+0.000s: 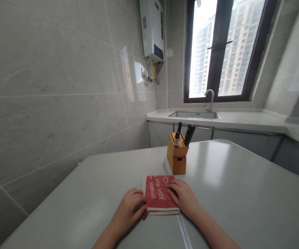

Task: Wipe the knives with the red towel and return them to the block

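A folded red towel [161, 193] with white lettering and pale edges lies on the table in front of me. My left hand [130, 207] is at its left edge, fingers curled and thumb close to them at the near corner. A small red bit shows under that thumb. My right hand [186, 199] rests along the right side, its fingers stretched out over the cloth and slightly apart. Just beyond the towel stands a wooden knife block [177, 155] with black-handled tools in it, among them a broad-handled knife [189, 135].
The pale table [100, 186] has a seam running down its middle. Grey tiled wall [61, 121] rises to the left. Behind are a counter [248, 119] with a sink [193, 115] and tap [211, 98], a water heater [151, 31] and a window [217, 69].
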`<move>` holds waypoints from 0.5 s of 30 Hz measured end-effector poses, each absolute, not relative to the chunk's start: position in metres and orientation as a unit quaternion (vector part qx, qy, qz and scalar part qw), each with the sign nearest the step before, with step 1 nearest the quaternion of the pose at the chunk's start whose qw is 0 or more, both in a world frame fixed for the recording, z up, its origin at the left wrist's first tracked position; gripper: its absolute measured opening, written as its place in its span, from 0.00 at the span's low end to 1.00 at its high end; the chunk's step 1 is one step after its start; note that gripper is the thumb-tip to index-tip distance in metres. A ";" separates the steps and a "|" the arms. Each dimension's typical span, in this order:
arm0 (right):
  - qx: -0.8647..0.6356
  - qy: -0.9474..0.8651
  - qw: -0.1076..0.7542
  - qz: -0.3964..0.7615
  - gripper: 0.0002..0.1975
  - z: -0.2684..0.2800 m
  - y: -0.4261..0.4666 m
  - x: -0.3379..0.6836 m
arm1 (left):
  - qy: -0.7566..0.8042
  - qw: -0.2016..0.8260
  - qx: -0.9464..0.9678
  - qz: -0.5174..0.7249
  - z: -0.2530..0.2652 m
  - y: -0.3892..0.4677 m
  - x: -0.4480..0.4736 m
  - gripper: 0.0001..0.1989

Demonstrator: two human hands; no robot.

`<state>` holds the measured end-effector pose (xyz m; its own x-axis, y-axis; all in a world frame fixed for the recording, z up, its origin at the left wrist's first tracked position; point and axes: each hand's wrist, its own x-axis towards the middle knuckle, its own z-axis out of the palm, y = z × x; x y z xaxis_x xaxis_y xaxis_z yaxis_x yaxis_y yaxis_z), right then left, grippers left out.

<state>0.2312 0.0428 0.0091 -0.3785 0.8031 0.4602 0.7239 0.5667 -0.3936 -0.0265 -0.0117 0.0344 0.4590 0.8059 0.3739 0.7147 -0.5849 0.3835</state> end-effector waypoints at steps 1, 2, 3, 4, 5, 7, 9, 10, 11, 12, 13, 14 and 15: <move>-0.471 -0.824 0.311 0.057 0.09 0.010 0.042 0.232 | 0.444 0.092 0.849 0.271 0.036 -0.013 -0.025 0.08; -0.484 -0.818 0.307 0.049 0.09 0.011 0.042 0.232 | 0.439 0.099 0.849 0.278 0.038 -0.014 -0.024 0.08; -0.499 -0.811 0.303 0.040 0.10 0.012 0.042 0.233 | 0.434 0.107 0.848 0.283 0.038 -0.015 -0.023 0.08; -0.512 -0.805 0.299 0.031 0.11 0.013 0.042 0.233 | 0.430 0.115 0.848 0.288 0.039 -0.016 -0.022 0.08; -0.521 -0.800 0.298 0.024 0.12 0.013 0.042 0.234 | 0.429 0.123 0.846 0.292 0.038 -0.016 -0.022 0.09; -0.526 -0.795 0.303 0.015 0.13 0.014 0.042 0.234 | 0.433 0.139 0.840 0.296 0.037 -0.017 -0.021 0.10; -0.517 -0.794 0.320 0.015 0.12 0.015 0.041 0.234 | 0.439 0.153 0.835 0.294 0.035 -0.017 -0.021 0.10; -0.512 -0.792 0.332 0.019 0.11 0.015 0.041 0.234 | 0.440 0.157 0.834 0.293 0.035 -0.017 -0.020 0.10; -0.507 -0.789 0.346 0.024 0.10 0.016 0.040 0.234 | 0.439 0.160 0.834 0.293 0.035 -0.018 -0.020 0.09; -0.504 -0.785 0.359 0.030 0.10 0.016 0.040 0.234 | 0.436 0.161 0.835 0.294 0.035 -0.018 -0.020 0.09; -0.503 -0.780 0.370 0.038 0.10 0.016 0.039 0.234 | 0.433 0.161 0.836 0.295 0.035 -0.019 -0.019 0.09; -0.503 -0.776 0.377 0.045 0.10 0.016 0.039 0.235 | 0.430 0.161 0.837 0.297 0.036 -0.019 -0.019 0.08; -0.504 -0.774 0.380 0.051 0.10 0.015 0.039 0.235 | 0.429 0.161 0.837 0.299 0.036 -0.020 -0.018 0.08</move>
